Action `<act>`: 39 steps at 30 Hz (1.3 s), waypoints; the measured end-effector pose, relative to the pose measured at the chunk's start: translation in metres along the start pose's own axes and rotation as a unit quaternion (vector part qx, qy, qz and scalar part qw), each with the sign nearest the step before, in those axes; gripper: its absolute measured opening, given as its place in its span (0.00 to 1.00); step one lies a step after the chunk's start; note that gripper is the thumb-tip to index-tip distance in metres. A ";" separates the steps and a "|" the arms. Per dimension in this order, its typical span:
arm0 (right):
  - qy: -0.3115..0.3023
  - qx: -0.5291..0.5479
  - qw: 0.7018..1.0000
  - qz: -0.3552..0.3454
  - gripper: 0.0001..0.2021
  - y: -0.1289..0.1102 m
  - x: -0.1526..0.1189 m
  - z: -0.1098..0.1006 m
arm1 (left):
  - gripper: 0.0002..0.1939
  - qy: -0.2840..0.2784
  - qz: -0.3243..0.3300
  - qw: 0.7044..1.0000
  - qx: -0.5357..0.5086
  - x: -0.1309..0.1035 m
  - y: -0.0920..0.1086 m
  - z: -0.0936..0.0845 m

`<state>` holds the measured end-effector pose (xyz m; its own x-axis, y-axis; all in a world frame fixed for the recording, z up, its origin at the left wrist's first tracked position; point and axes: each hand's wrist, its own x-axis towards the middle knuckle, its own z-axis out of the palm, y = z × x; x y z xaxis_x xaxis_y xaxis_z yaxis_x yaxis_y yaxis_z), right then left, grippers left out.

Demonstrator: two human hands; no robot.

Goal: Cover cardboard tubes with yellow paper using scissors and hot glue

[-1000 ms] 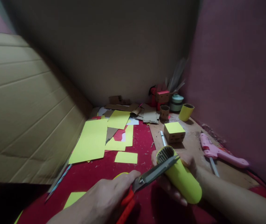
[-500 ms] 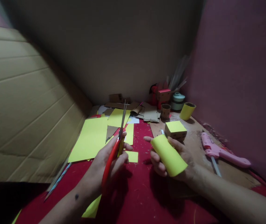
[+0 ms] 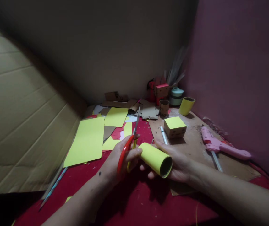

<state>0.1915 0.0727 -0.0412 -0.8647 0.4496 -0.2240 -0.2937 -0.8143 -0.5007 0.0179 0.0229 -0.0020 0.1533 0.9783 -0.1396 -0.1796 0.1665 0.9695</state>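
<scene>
My left hand [image 3: 122,153] is closed on red-handled scissors [image 3: 124,153], whose blades point up and away from me. Its thumb reaches the far end of a cardboard tube wrapped in yellow paper [image 3: 154,158]. The tube lies tilted in my right hand [image 3: 178,163], which is wrapped round it from beneath and the right. The tube's dark open end faces me. Just beyond my right hand stand a small cardboard box with a yellow top [image 3: 175,127] and a white pen [image 3: 164,135].
Yellow paper sheets [image 3: 86,141] and scraps lie at left on the red cloth [image 3: 129,204]. A pink glue gun [image 3: 221,147] rests at right. Behind are a second yellow tube [image 3: 186,106], a bare cardboard ring [image 3: 164,108] and a mint-green jar [image 3: 176,96]. A cardboard panel [image 3: 26,113] rises at left.
My hands have come together, the left moving right with the scissors. The yellow tube has turned so that its open end shows. The view has shifted slightly.
</scene>
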 end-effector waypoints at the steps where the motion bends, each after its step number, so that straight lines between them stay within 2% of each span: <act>1: -0.012 -0.004 1.000 -0.013 0.24 0.000 0.000 0.000 | 0.23 -0.005 -0.006 1.000 -0.020 0.001 -0.002 -0.003; 4: -0.033 -0.027 0.997 -0.072 0.19 -0.001 -0.002 0.001 | 0.25 -0.001 -0.023 0.993 -0.112 0.004 -0.006 -0.009; 8: -0.013 -0.042 0.987 -0.155 0.19 0.000 -0.004 0.006 | 0.22 0.006 -0.032 0.977 -0.211 0.007 -0.006 -0.012; 13: -0.021 -0.053 0.986 -0.157 0.19 0.001 -0.006 0.008 | 0.17 -0.042 -0.059 0.966 -0.250 0.005 -0.007 -0.015; 16: -0.007 -0.079 0.987 -0.139 0.20 0.001 -0.007 0.009 | 0.17 -0.043 -0.075 0.967 -0.240 0.005 -0.009 -0.014; 20: 0.025 -0.088 0.987 -0.132 0.24 0.004 -0.006 0.006 | 0.17 -0.003 -0.074 0.974 -0.216 0.007 -0.011 -0.010; 24: 0.042 -0.102 0.984 -0.143 0.21 0.005 -0.004 0.003 | 0.20 0.034 -0.053 0.979 -0.193 0.008 -0.009 -0.010; 26: 0.060 -0.094 0.980 -0.166 0.20 0.003 -0.004 0.004 | 0.22 0.059 -0.029 0.983 -0.173 0.007 -0.005 -0.012; 29: 0.089 -0.074 0.970 -0.212 0.19 -0.003 -0.005 0.008 | 0.23 0.088 0.042 0.987 -0.128 0.005 0.002 -0.019; 31: 0.111 -0.070 0.962 -0.238 0.18 -0.006 -0.006 0.009 | 0.25 0.071 0.086 0.988 -0.106 0.004 0.006 -0.024; 34: 0.134 -0.085 0.956 -0.245 0.16 -0.007 -0.005 0.009 | 0.30 0.043 0.108 0.990 -0.078 0.003 0.009 -0.026; 36: 0.130 -0.101 0.959 -0.232 0.16 -0.004 -0.006 0.010 | 0.31 0.069 0.110 0.991 -0.044 0.002 0.008 -0.025; 39: 0.083 -0.110 0.973 -0.185 0.15 -0.002 -0.008 0.014 | 0.29 0.109 0.116 0.987 0.024 0.001 0.008 -0.022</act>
<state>0.1936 0.0657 -0.0269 -0.6332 0.7649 -0.1186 -0.4619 -0.4964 -0.7350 -0.0049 0.0282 0.0014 -0.0998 0.9937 0.0517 -0.1378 -0.0653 0.9883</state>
